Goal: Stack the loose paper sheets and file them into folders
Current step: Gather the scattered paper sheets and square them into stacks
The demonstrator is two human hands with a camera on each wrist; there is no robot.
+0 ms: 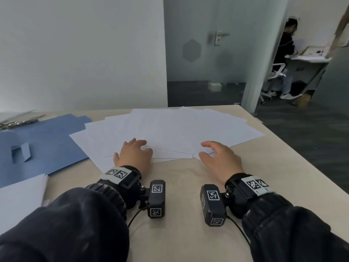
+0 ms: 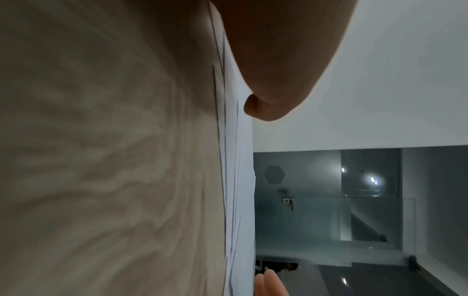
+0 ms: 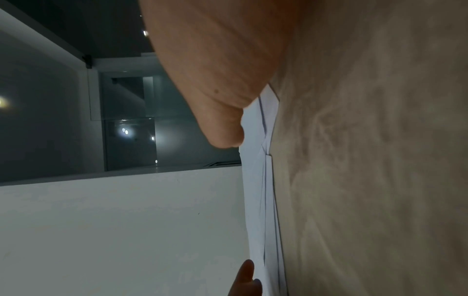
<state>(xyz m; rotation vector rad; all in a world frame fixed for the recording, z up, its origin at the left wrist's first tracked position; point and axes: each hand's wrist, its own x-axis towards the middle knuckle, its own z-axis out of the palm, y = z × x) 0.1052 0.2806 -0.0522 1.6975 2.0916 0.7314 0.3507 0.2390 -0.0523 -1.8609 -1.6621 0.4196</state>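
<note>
A fan of loose white paper sheets (image 1: 170, 129) is spread across the far middle of the tabletop (image 1: 181, 186). The left hand (image 1: 133, 154) is laid on the fan's near edge, fingers loosely bent, nothing pinched. The right hand (image 1: 220, 157) is held over the fan's near right corner, fingers relaxed. An open blue folder (image 1: 47, 144) lies left of the fan, partly under it.

Loose sheets (image 1: 166, 129) lie fanned across the middle of the counter (image 1: 188, 233), overlapping one another. An open folder (image 1: 47, 140) lies to their left, its right edge under the leftmost sheets. A separate paper stack (image 1: 20, 197) sits at the near left, overlapping the folder's near edge. Both hands rest at the fan's near edge.
</note>
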